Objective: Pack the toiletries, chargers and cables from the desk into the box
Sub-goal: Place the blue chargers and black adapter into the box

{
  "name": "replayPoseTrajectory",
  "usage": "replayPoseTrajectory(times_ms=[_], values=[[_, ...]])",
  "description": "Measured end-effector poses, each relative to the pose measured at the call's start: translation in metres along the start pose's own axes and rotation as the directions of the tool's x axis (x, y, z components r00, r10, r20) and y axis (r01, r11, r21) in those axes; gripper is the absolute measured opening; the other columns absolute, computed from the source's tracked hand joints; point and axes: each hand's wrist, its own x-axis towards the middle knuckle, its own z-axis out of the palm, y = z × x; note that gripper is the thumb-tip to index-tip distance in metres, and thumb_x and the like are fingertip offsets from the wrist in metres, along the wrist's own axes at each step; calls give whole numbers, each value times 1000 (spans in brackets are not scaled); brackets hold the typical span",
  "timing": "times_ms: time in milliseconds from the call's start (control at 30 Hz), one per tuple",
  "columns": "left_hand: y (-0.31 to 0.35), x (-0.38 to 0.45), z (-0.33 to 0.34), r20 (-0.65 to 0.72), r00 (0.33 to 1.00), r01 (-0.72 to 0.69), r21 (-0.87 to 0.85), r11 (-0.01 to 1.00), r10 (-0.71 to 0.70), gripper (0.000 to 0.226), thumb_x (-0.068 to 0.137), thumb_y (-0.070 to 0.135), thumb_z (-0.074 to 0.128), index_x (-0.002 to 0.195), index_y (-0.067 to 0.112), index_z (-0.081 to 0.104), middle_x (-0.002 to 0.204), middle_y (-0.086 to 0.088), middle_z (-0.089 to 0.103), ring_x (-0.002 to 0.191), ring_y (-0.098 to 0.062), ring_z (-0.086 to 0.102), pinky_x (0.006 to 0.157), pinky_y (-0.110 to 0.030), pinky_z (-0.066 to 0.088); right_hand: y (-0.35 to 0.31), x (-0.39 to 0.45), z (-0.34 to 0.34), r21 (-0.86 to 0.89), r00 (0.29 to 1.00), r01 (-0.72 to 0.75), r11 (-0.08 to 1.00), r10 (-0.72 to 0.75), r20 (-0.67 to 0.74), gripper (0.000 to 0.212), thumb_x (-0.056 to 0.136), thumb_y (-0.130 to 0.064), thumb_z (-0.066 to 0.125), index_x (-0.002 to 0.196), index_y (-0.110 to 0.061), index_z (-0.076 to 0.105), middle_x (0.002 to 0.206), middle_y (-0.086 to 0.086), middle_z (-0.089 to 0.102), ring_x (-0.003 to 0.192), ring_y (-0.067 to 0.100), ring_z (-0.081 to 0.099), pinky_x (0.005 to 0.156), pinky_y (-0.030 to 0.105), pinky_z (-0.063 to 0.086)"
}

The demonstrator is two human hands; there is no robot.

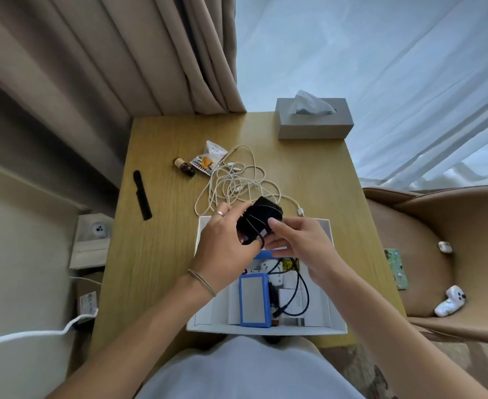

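Above the far end of the white box (337, 321), both hands hold a black charger (258, 218) wound with its thin black cable. My left hand (227, 243) grips it from the left, and my right hand (300, 243) pinches the cable at its near right side. Inside the box lie a blue-framed case (253, 300), white adapters and a black cable (303, 289). On the desk beyond, a tangle of white cables (237, 180) lies loose. A small brown bottle (184, 166), a sachet (208, 158) and a black comb (142, 194) lie to the left.
A grey tissue box (314, 119) stands at the desk's far right corner. A brown armchair (438, 254) at the right carries white earbud cases and a patterned card. Curtains hang behind. A wall socket and a white cord are at lower left.
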Motion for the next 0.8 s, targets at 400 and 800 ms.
replayPoseTrajectory(times_ms=[400,800], values=[[-51,-33,14,388,893,278,-70,958,-230,35,94,27,61,129,32,60,104,15,62,90,-1,62,74,-12,49,32,-17,-52,-469,982,-145,871,183,37,18,100,-20,58,99,-7,71,82,13,76,73,23,75,62,28,59],[-70,-42,27,415,870,276,38,960,-267,35,95,27,60,128,35,58,113,14,59,97,-3,58,80,-17,50,77,-2,-36,-694,955,-235,680,296,-33,16,99,-15,60,103,-1,67,82,13,75,69,23,75,66,37,64]])
